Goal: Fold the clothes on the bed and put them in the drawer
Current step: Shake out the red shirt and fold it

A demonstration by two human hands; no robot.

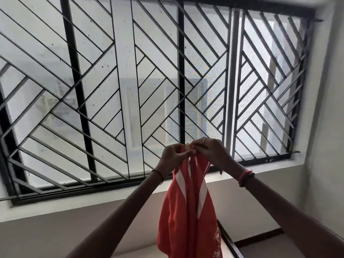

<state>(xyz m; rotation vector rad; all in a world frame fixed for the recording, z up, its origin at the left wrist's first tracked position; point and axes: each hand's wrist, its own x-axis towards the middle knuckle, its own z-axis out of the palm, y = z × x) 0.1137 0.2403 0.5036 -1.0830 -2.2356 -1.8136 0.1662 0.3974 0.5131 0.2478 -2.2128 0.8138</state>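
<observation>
Head view shows a red garment [188,211] with white stripes hanging bunched from two raised hands, in front of the barred window [130,81]; no drawer is in sight. The risk, as I judge it, is that the cloth is gathered into a narrow hank, so a fold begun from this grip would likely come out crooked, and a light pinch could let one edge slip and drop. The left hand [174,157] and right hand [211,150] meet at the garment's top edge, fingers curled, pinching the fabric between thumb and fingertips. Both forearms reach up and forward, converging.
</observation>
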